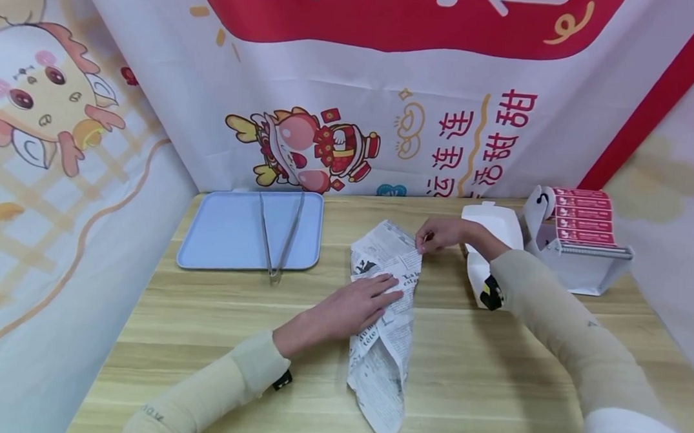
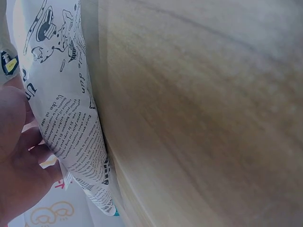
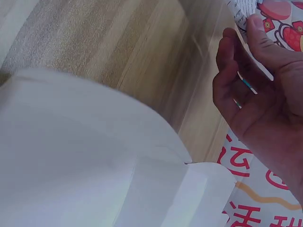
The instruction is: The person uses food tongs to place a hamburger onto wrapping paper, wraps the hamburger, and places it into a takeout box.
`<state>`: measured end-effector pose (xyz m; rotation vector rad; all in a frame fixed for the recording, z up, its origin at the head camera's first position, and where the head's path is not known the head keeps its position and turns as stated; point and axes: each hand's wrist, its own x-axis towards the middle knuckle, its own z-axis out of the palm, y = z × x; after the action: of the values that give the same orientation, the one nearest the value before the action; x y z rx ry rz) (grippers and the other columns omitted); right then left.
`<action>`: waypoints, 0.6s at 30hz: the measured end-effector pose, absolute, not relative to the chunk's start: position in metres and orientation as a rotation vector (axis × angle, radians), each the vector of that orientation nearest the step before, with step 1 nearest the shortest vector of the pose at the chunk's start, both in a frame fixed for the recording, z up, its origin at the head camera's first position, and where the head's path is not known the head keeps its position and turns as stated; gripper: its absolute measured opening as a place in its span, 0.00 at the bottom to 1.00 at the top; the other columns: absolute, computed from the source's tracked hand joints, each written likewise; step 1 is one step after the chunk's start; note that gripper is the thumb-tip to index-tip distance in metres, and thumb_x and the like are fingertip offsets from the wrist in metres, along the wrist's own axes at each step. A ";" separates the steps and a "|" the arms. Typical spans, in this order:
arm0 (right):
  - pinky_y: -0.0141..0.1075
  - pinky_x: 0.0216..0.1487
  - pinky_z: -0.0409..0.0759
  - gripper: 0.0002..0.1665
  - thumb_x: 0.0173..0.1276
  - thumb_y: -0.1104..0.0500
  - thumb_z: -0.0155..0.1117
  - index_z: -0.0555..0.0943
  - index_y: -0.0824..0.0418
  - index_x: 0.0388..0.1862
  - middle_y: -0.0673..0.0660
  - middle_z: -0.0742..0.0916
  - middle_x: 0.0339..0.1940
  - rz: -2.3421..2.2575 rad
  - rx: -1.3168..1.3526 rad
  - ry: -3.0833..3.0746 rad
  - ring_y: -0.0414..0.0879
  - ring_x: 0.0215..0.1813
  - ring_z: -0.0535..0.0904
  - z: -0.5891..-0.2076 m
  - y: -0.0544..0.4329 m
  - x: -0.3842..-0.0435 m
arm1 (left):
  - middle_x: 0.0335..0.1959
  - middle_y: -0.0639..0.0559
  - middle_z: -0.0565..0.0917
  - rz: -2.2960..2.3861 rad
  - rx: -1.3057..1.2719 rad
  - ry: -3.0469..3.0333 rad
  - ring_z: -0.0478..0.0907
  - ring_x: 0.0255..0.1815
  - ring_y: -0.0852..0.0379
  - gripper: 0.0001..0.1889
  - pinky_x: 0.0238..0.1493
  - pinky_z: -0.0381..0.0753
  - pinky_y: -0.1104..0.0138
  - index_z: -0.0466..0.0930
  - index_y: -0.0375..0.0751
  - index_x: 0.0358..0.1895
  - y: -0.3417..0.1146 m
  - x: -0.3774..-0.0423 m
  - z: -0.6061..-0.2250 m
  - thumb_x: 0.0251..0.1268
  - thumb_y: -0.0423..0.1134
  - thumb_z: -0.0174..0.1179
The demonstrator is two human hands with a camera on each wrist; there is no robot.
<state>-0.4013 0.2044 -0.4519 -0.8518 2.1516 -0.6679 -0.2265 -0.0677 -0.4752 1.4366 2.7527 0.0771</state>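
A folded sheet of newsprint-patterned wrapping paper (image 1: 382, 366) lies lengthwise on the wooden table, with overlapping flaps and a pointed near end. My left hand (image 1: 366, 301) rests on its middle, fingers stretched across the print. At the upper right edge of the paper, my right hand (image 1: 444, 235) pinches a corner between thumb and fingers. In the left wrist view the paper (image 2: 71, 118) runs alongside the left hand (image 2: 28, 146). The right wrist view has the right hand (image 3: 270, 90) with its thumb at a small visible bit of the paper (image 3: 242, 13).
Steel tongs (image 1: 288, 246) lie on a blue tray (image 1: 224, 237) at the back left. An open white paper box (image 1: 494, 221) sits under the right forearm. Beside it stands a label dispenser (image 1: 577, 268) with a red sticker roll (image 1: 584, 217). A printed backdrop (image 1: 353, 75) borders the table's far edge.
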 end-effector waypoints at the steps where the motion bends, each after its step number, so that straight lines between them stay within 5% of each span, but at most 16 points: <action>1: 0.28 0.29 0.68 0.08 0.72 0.63 0.60 0.82 0.68 0.37 0.50 0.77 0.23 -0.683 -0.861 2.144 0.42 0.26 0.69 -0.452 0.205 -0.402 | 0.80 0.50 0.59 0.074 1.436 2.753 0.54 0.81 0.51 0.26 0.80 0.58 0.56 0.59 0.51 0.78 -0.068 -0.227 -0.475 0.81 0.48 0.43; 8: 0.29 0.35 0.73 0.09 0.69 0.67 0.62 0.82 0.68 0.46 0.55 0.83 0.41 -0.744 -0.780 2.017 0.41 0.35 0.73 -0.456 0.207 -0.401 | 0.80 0.50 0.59 0.067 1.447 2.751 0.54 0.81 0.51 0.26 0.80 0.58 0.56 0.59 0.51 0.78 -0.069 -0.228 -0.477 0.81 0.48 0.43; 18: 0.33 0.48 0.73 0.04 0.66 0.63 0.67 0.86 0.64 0.37 0.54 0.85 0.41 -0.648 -0.885 2.140 0.43 0.42 0.75 -0.457 0.203 -0.406 | 0.80 0.51 0.60 0.077 1.466 2.755 0.54 0.81 0.52 0.26 0.79 0.59 0.57 0.59 0.52 0.78 -0.071 -0.227 -0.477 0.81 0.48 0.43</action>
<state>-0.4056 0.2032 -0.4572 -0.8854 2.1403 -0.6485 -0.2267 -0.0714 -0.4773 1.4661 2.7550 0.0769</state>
